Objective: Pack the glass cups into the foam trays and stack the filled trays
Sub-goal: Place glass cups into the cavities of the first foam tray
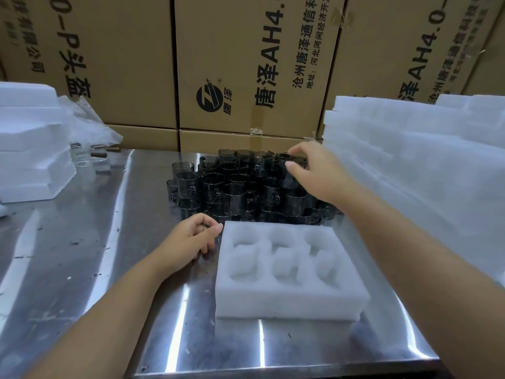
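Glass cups (pixel 235 187) crowd the surface (pixel 82 242) behind a foam tray (pixel 287 302). Right hand (pixel 317 173) fingers curl round one cup (pixel 287 179) at the cluster's far right. Left hand (pixel 191 240), fingers loosely curled, rests beside the tray.

Steel desk (pixel 82 255). Foam tray (pixel 287 302) near front edge, six pockets, all empty. Dark glass cups (pixel 237 187) packed upright just behind tray. Left hand (pixel 191 242) on desk just beside tray's far left corner, fingers loosely curled, holding nothing. Right hand (pixel 314 173) over cups' rear right, thumb and fingers either side of one cup; grip unclear. Foam stack (pixel 410 165) on right, another foam pile (pixel 27 146) on left. Cardboard boxes (pixel 246 64) behind.
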